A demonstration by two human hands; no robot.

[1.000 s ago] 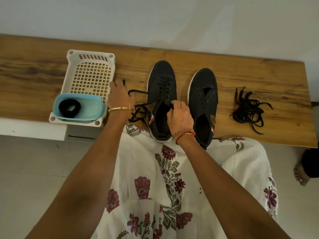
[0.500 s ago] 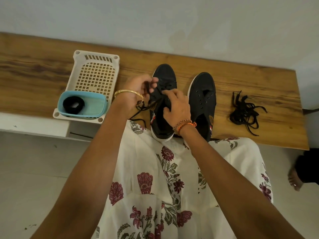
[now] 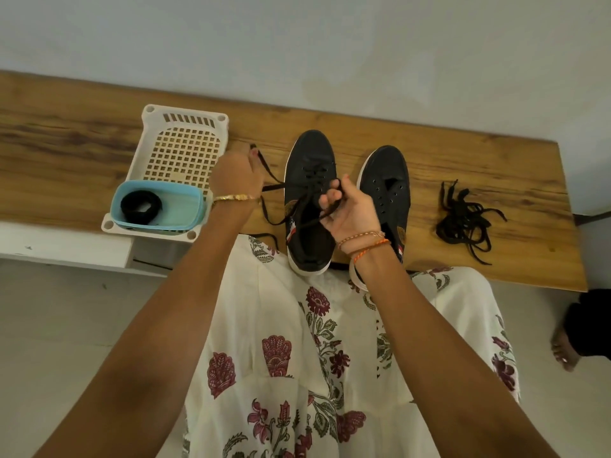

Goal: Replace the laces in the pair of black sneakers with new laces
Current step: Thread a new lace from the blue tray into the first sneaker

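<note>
Two black sneakers stand side by side on the wooden bench (image 3: pixel 82 150), toes pointing to the wall. The left sneaker (image 3: pixel 309 160) has a black lace (image 3: pixel 272 186) through its front eyelets. My left hand (image 3: pixel 236 175) pinches one lace end, drawn out to the left of the shoe. My right hand (image 3: pixel 348 209) is palm up over the shoe's opening with the other lace end curled in its fingers. The right sneaker (image 3: pixel 386 173) shows bare eyelets. A loose pile of black laces (image 3: pixel 463 223) lies to the right of the shoes.
A white plastic basket (image 3: pixel 182 150) stands left of the shoes. A light blue tub (image 3: pixel 185 213) in its near end holds a coiled black lace (image 3: pixel 141 206). My floral dress (image 3: pixel 297 358) covers my lap below the bench edge. A bare foot (image 3: pixel 565 348) is at the far right.
My left hand has pulled its lace end out to the left, away from the shoe. My right hand has turned palm up and lifted its lace end above the shoe's opening.
</note>
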